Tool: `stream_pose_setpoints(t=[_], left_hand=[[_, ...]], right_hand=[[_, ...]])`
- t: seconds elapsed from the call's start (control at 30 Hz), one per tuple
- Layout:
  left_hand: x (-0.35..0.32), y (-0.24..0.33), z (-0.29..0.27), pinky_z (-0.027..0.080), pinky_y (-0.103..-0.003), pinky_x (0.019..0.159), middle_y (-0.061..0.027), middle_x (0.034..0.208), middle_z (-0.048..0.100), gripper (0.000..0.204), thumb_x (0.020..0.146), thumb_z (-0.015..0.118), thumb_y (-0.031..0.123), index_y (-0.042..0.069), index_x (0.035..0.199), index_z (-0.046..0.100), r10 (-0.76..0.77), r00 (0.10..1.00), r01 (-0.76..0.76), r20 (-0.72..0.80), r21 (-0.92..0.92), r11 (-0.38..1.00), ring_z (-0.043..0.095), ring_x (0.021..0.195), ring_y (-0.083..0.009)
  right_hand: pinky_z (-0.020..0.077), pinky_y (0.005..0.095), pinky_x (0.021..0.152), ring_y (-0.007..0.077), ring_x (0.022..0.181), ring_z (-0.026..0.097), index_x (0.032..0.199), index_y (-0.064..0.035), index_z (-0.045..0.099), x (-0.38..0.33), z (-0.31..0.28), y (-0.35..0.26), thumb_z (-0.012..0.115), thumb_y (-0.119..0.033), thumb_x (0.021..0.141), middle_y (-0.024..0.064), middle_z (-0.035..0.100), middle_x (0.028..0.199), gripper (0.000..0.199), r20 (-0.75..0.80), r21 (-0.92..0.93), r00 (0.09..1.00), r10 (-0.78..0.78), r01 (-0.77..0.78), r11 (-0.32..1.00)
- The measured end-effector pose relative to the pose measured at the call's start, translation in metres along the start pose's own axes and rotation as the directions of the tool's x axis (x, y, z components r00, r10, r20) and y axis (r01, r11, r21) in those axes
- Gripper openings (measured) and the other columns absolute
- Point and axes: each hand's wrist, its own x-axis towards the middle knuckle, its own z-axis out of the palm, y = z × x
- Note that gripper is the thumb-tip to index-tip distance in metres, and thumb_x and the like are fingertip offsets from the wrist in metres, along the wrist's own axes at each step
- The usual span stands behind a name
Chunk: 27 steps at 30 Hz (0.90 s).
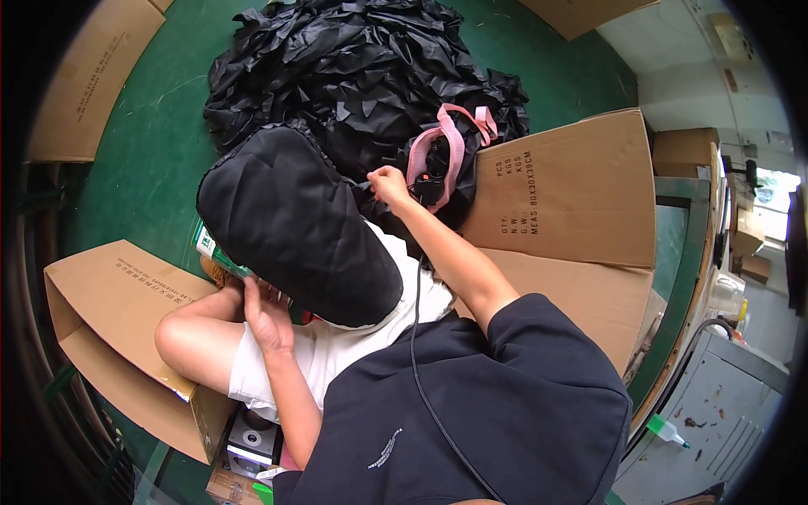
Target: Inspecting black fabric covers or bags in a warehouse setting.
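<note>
Across my lap lies a large rounded black fabric piece [290, 219], with a gathered or stitched rim along its far edge. My left hand [268, 320] is at its near left underside, palm up; most of those fingers are hidden beneath the fabric. Beside that hand, a green and white package [220, 252] shows partly from under the piece. Past the piece's right edge, my right hand [389, 187] is closed in a pinch on black fabric near the rim. Just right of it are a pink strap [446, 151] and a small black item [427, 187] with an orange mark.
A big heap of crumpled black fabric [345, 76] covers the green floor ahead. Open cardboard boxes stand at left [135, 295] and right [572, 194]. A dark cord [417, 353] runs down over my shirt. A grey metal cabinet [715, 412] is at lower right.
</note>
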Motion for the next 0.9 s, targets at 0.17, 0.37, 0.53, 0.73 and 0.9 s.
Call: stream_pose_setpoints(t=[0.17,0.37,0.53,0.73,0.9], left_hand=[[0.006,0.059,-0.02,0.041,-0.034,0.095,-0.009,0.122,0.056,0.045,0.099,0.053,0.041,0.008,0.129,0.048,0.161,0.986,-0.161,-0.034,0.001,0.987,0.052,0.108,-0.0198],[0.005,0.11,-0.062,0.047,-0.034,0.091,-0.0096,0.116,0.058,0.034,0.102,0.05,0.034,0.007,0.123,0.051,0.235,0.972,-0.233,-0.002,-0.127,0.964,0.057,0.102,-0.0199],[0.012,0.094,-0.056,0.047,-0.031,0.088,-0.009,0.115,0.058,0.035,0.102,0.05,0.034,0.006,0.122,0.052,0.121,0.992,-0.118,0.033,-0.076,0.99,0.057,0.101,-0.0186],[0.01,0.09,-0.043,0.047,-0.028,0.086,-0.0078,0.113,0.06,0.033,0.101,0.053,0.031,0.006,0.122,0.053,0.173,0.984,-0.167,-0.051,0.107,0.98,0.058,0.097,-0.0175],[0.007,0.093,-0.033,0.048,-0.027,0.082,-0.0074,0.105,0.063,0.026,0.1,0.055,0.024,0.006,0.118,0.054,0.178,0.983,-0.17,-0.049,0.139,0.976,0.06,0.093,-0.0144]], right_hand=[[0.0505,0.04,0.087,0.0335,0.095,0.065,0.104,0.0008,0.065,0.064,-0.032,0.039,0.069,-0.019,0.081,0.0169,0.066,0.095,0.031,-0.211,-0.574,0.884,-0.418,0.234,0.785],[0.0435,0.041,0.102,0.0346,0.122,0.054,0.108,-0.0052,0.065,0.069,-0.004,-0.008,0.068,-0.019,0.082,0.0116,0.046,0.14,0.03,-0.044,-0.689,0.923,-0.381,0.248,0.68],[0.0439,0.0402,0.103,0.0332,0.122,0.054,0.109,-0.0084,0.069,0.095,0.016,-0.024,0.066,-0.017,0.081,0.0124,0.048,0.14,0.03,0.12,-0.693,0.891,-0.437,0.391,0.606],[0.0531,0.0396,0.088,0.0339,0.093,0.069,0.086,-0.0065,0.076,0.108,0.033,-0.04,0.063,-0.008,0.075,0.02,0.071,0.093,0.017,-0.015,-0.671,0.905,-0.424,0.306,0.676],[0.0506,0.039,0.084,0.0329,0.096,0.065,0.102,-0.0025,0.056,0.121,0.007,-0.056,0.06,-0.005,0.08,0.0184,0.067,0.096,0.022,-0.092,-0.567,0.889,-0.449,0.324,0.757]])
